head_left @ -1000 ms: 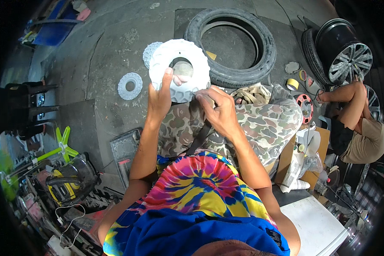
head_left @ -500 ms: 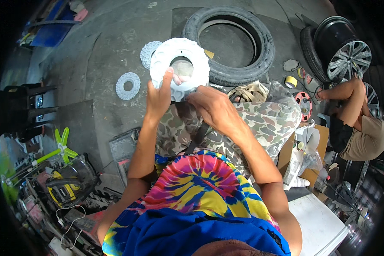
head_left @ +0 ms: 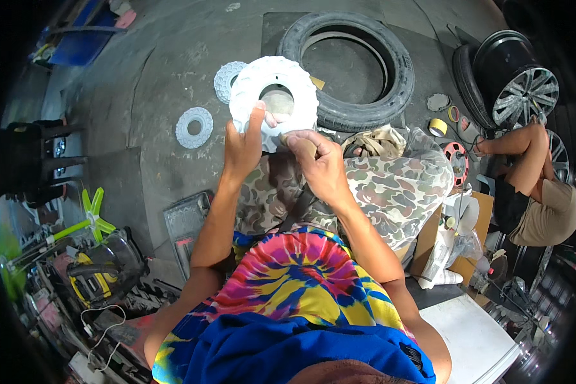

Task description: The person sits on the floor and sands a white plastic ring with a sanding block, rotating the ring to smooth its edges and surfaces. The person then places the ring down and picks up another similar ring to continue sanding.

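I hold the white ring [head_left: 273, 96] up over my knees, left hand [head_left: 242, 148] gripping its lower edge with the thumb on the face, right hand [head_left: 319, 165] pinching something small against the rim (I cannot tell what). By my guess the work is midway: two flat white discs [head_left: 194, 127] lie untouched on the concrete floor [head_left: 173, 57]. A tyre [head_left: 358, 64], wheel [head_left: 515, 83] and tape [head_left: 437, 127] lie about.

You wear a sleeveless tie-dye shirt [head_left: 301, 281] swirled in pink, yellow, blue and orange at the lower centre of the frame, with camouflage trousers [head_left: 377, 185] in tan, brown and green above it. Your forearms are bare, without gloves, watch or rings.
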The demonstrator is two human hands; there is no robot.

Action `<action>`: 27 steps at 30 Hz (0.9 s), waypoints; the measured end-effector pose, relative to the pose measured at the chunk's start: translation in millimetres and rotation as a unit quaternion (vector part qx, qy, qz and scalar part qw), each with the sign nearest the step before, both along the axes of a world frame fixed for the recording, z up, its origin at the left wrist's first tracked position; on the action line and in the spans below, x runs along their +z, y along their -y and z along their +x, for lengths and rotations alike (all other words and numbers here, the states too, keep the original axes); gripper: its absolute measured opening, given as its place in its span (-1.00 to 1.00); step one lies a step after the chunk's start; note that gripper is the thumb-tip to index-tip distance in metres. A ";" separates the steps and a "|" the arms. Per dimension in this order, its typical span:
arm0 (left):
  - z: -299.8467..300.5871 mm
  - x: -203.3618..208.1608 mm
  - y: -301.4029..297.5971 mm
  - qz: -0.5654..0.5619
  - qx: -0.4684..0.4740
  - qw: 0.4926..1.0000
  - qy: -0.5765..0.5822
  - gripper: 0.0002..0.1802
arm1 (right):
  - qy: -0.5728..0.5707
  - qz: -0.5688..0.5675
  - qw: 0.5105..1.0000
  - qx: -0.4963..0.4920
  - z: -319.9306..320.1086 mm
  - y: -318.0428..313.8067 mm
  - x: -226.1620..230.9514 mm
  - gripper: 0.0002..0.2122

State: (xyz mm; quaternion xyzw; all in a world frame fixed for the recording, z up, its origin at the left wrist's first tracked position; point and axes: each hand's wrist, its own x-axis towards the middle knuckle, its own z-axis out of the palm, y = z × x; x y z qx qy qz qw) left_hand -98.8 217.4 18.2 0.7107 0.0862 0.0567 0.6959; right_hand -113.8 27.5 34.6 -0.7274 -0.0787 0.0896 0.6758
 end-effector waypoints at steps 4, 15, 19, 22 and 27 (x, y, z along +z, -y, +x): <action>-0.4 4.9 3.6 0.008 0.003 1.000 -0.009 -0.52 | 0.171 -0.114 0.978 0.016 -5.6 -8.8 6.3 -0.86; 7.7 6.5 -2.0 -0.029 0.003 0.998 -0.046 -0.58 | 0.380 -0.231 0.891 0.093 20.9 5.1 3.7 -0.67; 12.9 5.4 -9.9 -0.055 -0.016 0.997 -0.056 -0.61 | 0.364 -0.219 0.901 0.084 16.2 8.8 -6.4 -0.68; 12.0 4.1 -10.9 -0.067 -0.042 0.995 -0.063 -0.70 | 0.375 -0.225 0.896 0.074 17.2 8.3 -9.3 -0.66; 16.0 14.2 -9.8 -0.104 -0.030 0.990 -0.089 -0.72 | 0.388 -0.224 0.892 0.060 24.5 -4.8 -4.6 -0.72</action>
